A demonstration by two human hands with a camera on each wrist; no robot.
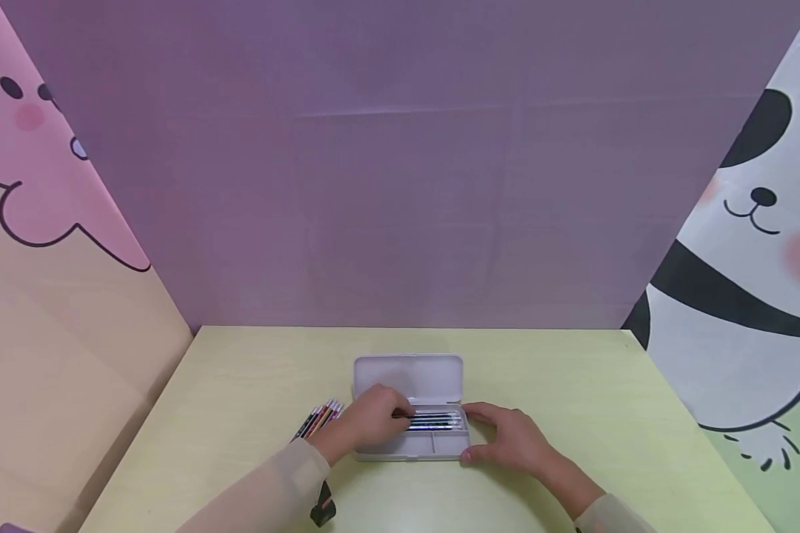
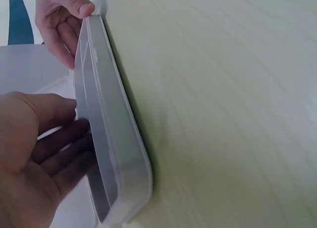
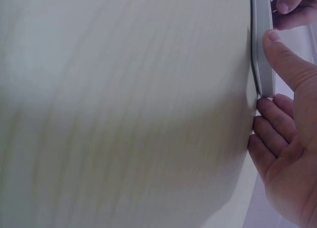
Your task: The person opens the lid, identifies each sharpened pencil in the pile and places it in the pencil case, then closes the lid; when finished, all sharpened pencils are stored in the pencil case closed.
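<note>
A pale pencil case (image 1: 400,446) lies with its lid raised at the back. Several dark pencils (image 1: 436,422) rest side by side in its rear compartment. My left hand (image 1: 373,414) reaches over the left part of the case, its thumb and fingers pinching a dark pencil; the fingers hide most of that pencil. In the left wrist view the curled fingers (image 2: 69,148) dip inside the wall. My right hand (image 1: 510,440) grips the case's right end, its thumb (image 3: 285,57) on the front edge and its other fingers against the end.
More pencils (image 1: 318,419) with coloured barrels lie in a bunch left of the case, partly behind the left forearm. A small black object (image 1: 323,509) shows below the left sleeve. The pale wooden table (image 1: 573,377) meets a purple backdrop (image 1: 407,222).
</note>
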